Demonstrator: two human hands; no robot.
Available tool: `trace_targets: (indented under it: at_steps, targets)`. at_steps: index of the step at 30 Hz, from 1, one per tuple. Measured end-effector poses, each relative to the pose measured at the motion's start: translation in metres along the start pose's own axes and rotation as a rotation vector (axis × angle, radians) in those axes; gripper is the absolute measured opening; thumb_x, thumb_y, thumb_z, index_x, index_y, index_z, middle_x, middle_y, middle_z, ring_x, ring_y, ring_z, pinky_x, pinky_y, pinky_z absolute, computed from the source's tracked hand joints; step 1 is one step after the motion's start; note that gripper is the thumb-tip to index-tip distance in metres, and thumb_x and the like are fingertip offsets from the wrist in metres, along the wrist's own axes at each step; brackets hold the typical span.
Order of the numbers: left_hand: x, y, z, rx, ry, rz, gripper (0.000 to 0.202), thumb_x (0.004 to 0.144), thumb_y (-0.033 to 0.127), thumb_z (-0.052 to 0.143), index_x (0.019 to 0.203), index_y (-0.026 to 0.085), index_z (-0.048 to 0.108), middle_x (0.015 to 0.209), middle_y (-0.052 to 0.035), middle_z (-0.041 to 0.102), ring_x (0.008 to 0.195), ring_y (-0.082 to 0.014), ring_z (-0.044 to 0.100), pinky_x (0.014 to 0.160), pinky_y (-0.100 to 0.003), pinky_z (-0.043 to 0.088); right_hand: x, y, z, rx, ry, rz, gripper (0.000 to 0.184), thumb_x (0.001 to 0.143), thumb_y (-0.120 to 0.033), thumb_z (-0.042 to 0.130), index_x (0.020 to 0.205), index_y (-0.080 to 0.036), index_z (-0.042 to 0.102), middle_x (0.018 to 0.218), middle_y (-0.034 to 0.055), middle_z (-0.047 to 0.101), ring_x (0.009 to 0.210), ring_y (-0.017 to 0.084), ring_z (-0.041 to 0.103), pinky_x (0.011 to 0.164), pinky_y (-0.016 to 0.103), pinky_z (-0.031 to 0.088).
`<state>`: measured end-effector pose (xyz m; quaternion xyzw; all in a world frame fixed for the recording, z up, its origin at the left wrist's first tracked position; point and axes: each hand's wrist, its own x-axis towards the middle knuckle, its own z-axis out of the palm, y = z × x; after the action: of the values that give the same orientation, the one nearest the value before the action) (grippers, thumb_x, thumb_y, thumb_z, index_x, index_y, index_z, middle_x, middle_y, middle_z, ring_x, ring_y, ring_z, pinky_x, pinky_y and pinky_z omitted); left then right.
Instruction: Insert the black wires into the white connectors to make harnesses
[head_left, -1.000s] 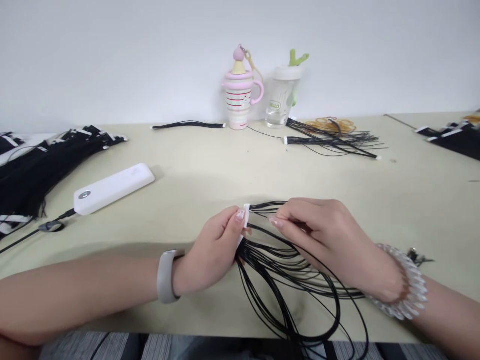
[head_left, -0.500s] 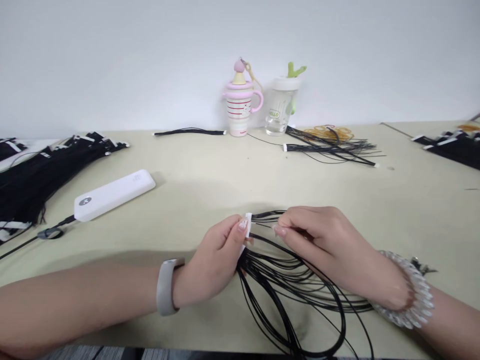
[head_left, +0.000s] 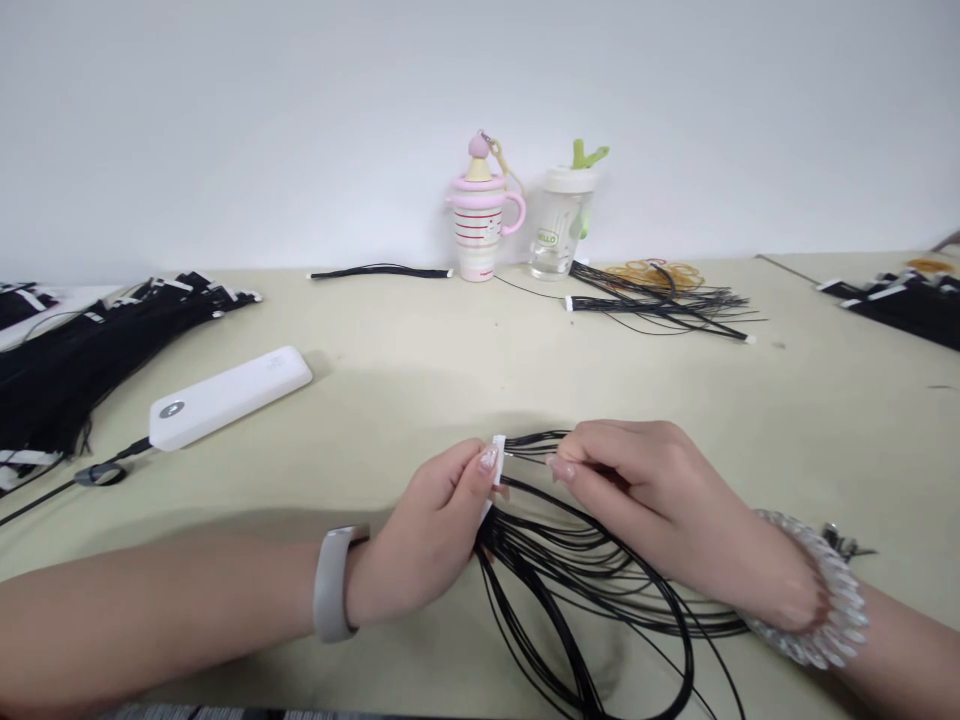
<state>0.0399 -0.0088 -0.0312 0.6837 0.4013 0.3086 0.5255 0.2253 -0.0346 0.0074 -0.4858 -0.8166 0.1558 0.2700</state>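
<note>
My left hand [head_left: 427, 535] pinches a small white connector [head_left: 496, 450] near the front of the table, thumb and forefinger closed on it. Thin black wires [head_left: 577, 580] run from the connector and loop down toward the table's front edge. My right hand [head_left: 660, 500] is just right of the connector, its fingertips pinched on one of those wires close to the connector. A grey band sits on my left wrist and a clear coiled bracelet on my right.
A white power bank [head_left: 229, 395] with a cable lies at the left. Black wire bundles [head_left: 90, 335] are piled far left and far right [head_left: 900, 305]. At the back stand a pink cup [head_left: 480, 225], a clear bottle [head_left: 559, 225], more wires [head_left: 660, 300] and rubber bands [head_left: 652, 270].
The view has tilted, so everything sits slightly lower in frame. Both hands keep their grip on the connector and wire with only small finger shifts.
</note>
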Motion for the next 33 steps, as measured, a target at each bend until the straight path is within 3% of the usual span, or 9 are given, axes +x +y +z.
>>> trace_targets:
  at_steps: [7, 10, 15, 20, 27, 33]
  targets:
    - [0.000, 0.003, 0.002, -0.015, 0.005, 0.008, 0.038, 0.089, 0.043, 0.030, 0.066, 0.015, 0.038, 0.059, 0.0035, 0.037, 0.052, -0.0045, 0.034, 0.048, -0.017, 0.032, 0.001, 0.002, 0.001, 0.023, 0.024, 0.010, 0.020, 0.084, -0.018, 0.043, 0.065, -0.015, 0.049, 0.055, -0.0040, 0.045, 0.051, 0.005, 0.037, 0.052, 0.019, 0.029]
    - [0.000, 0.001, 0.001, 0.022, 0.026, 0.027, 0.038, 0.089, 0.042, 0.031, 0.065, 0.014, 0.039, 0.059, 0.0032, 0.038, 0.055, -0.0048, 0.035, 0.053, -0.017, 0.033, 0.001, 0.001, 0.001, 0.051, -0.011, -0.006, 0.020, 0.084, -0.018, 0.044, 0.065, -0.015, 0.048, 0.055, -0.0044, 0.043, 0.050, 0.005, 0.035, 0.051, 0.018, 0.029]
    - [-0.001, -0.001, 0.001, 0.005, 0.006, 0.016, 0.037, 0.089, 0.042, 0.030, 0.066, 0.015, 0.038, 0.058, 0.0034, 0.036, 0.052, -0.0048, 0.033, 0.048, -0.017, 0.031, 0.001, 0.002, 0.000, 0.082, -0.048, 0.000, 0.022, 0.085, -0.020, 0.043, 0.065, -0.015, 0.048, 0.055, -0.0042, 0.043, 0.050, 0.004, 0.035, 0.049, 0.017, 0.029]
    - [-0.001, 0.001, 0.001, 0.029, 0.002, 0.036, 0.037, 0.090, 0.041, 0.029, 0.065, 0.015, 0.037, 0.059, 0.0030, 0.037, 0.054, -0.0054, 0.034, 0.051, -0.017, 0.032, 0.002, 0.005, 0.004, 0.031, 0.031, -0.032, 0.015, 0.086, -0.018, 0.044, 0.074, -0.016, 0.053, 0.064, -0.0033, 0.052, 0.058, 0.004, 0.044, 0.057, 0.017, 0.033]
    - [-0.002, 0.001, -0.001, 0.086, -0.071, 0.065, 0.034, 0.090, 0.038, 0.027, 0.067, 0.015, 0.036, 0.063, 0.0028, 0.037, 0.057, -0.0060, 0.033, 0.054, -0.019, 0.032, 0.002, 0.006, 0.017, -0.066, 0.021, -0.129, 0.020, 0.089, -0.022, 0.038, 0.078, -0.015, 0.053, 0.071, -0.0007, 0.054, 0.064, 0.007, 0.045, 0.061, 0.020, 0.035]
    - [-0.001, 0.000, -0.001, 0.091, -0.048, 0.049, 0.034, 0.090, 0.039, 0.029, 0.067, 0.015, 0.037, 0.065, 0.0015, 0.039, 0.060, -0.0073, 0.034, 0.058, -0.021, 0.033, 0.004, 0.013, 0.021, -0.161, 0.001, -0.169, 0.021, 0.090, -0.025, 0.038, 0.079, -0.016, 0.052, 0.073, -0.0002, 0.054, 0.064, 0.008, 0.047, 0.060, 0.021, 0.036]
